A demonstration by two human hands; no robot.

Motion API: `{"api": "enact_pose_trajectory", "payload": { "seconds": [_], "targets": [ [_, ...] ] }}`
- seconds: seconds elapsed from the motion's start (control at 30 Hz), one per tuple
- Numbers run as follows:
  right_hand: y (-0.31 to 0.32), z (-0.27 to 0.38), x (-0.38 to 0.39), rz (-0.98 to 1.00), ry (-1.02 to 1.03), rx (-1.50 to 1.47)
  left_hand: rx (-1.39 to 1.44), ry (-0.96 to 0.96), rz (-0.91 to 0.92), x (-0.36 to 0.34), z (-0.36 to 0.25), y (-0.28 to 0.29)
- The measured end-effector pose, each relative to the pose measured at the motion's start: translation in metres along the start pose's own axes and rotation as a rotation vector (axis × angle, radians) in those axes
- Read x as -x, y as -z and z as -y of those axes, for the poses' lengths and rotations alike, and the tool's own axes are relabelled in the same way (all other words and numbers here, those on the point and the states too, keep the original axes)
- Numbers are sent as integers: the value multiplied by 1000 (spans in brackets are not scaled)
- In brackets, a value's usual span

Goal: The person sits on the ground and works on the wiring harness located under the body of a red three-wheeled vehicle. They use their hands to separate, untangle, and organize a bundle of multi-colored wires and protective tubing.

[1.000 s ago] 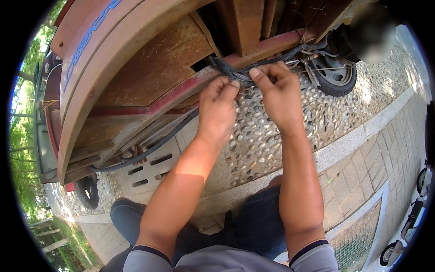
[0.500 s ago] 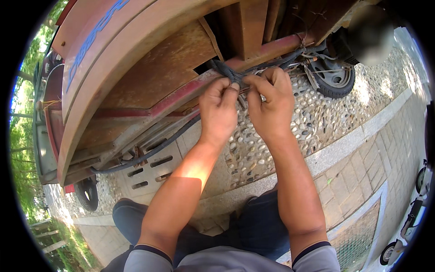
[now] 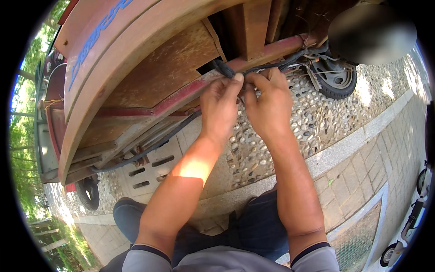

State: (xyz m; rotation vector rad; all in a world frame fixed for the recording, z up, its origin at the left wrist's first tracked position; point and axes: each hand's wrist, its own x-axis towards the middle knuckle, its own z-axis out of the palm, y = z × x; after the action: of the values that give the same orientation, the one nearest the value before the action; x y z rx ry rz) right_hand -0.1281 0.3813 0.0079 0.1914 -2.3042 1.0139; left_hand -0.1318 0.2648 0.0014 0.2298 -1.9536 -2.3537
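Observation:
A black wire harness (image 3: 224, 68) comes out of a gap in the rusty underbody and runs along the red frame rail (image 3: 276, 47). The thumb of my left hand (image 3: 218, 106) presses on the harness while its fingers curl behind it. Close beside it, almost touching, is my right hand (image 3: 270, 102), thumb and forefinger pinched together. What lies between those right fingertips is too small and covered to make out. A black cable (image 3: 267, 66) passes just beyond my right fingers toward the wheel.
The rusty vehicle's curved fender (image 3: 102, 90) fills the upper left. A small wheel (image 3: 337, 80) stands at the upper right, another tyre (image 3: 87, 192) at the lower left. Below are pebbled paving (image 3: 312, 122) and a slotted drain cover (image 3: 158, 174). A scooter (image 3: 410, 217) stands at the far right.
My left thumb has shifted up and lies straighter along the harness. My right fingers have drawn slightly back and down from it, still pinched.

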Motion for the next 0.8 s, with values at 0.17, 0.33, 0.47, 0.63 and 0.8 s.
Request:
{"api": "enact_pose_trajectory", "payload": {
  "seconds": [0.17, 0.33, 0.47, 0.63, 0.8],
  "targets": [
    [4, 7, -5, 48, -12, -6, -144, -32, 85, -6, 4, 18],
    [5, 2, -5, 79, -63, -124, -15, -9, 139, 2, 0, 22],
    [7, -14, -5, 137, 18, -280, -17, 2, 131, 4, 1, 23],
    [15, -21, -7, 214, 20, -379, -21, 77, 106, 3, -6, 19],
    [9, -16, -3, 94, -248, -540, -27, 122, 193, -1, -10, 22]
  ]
}}
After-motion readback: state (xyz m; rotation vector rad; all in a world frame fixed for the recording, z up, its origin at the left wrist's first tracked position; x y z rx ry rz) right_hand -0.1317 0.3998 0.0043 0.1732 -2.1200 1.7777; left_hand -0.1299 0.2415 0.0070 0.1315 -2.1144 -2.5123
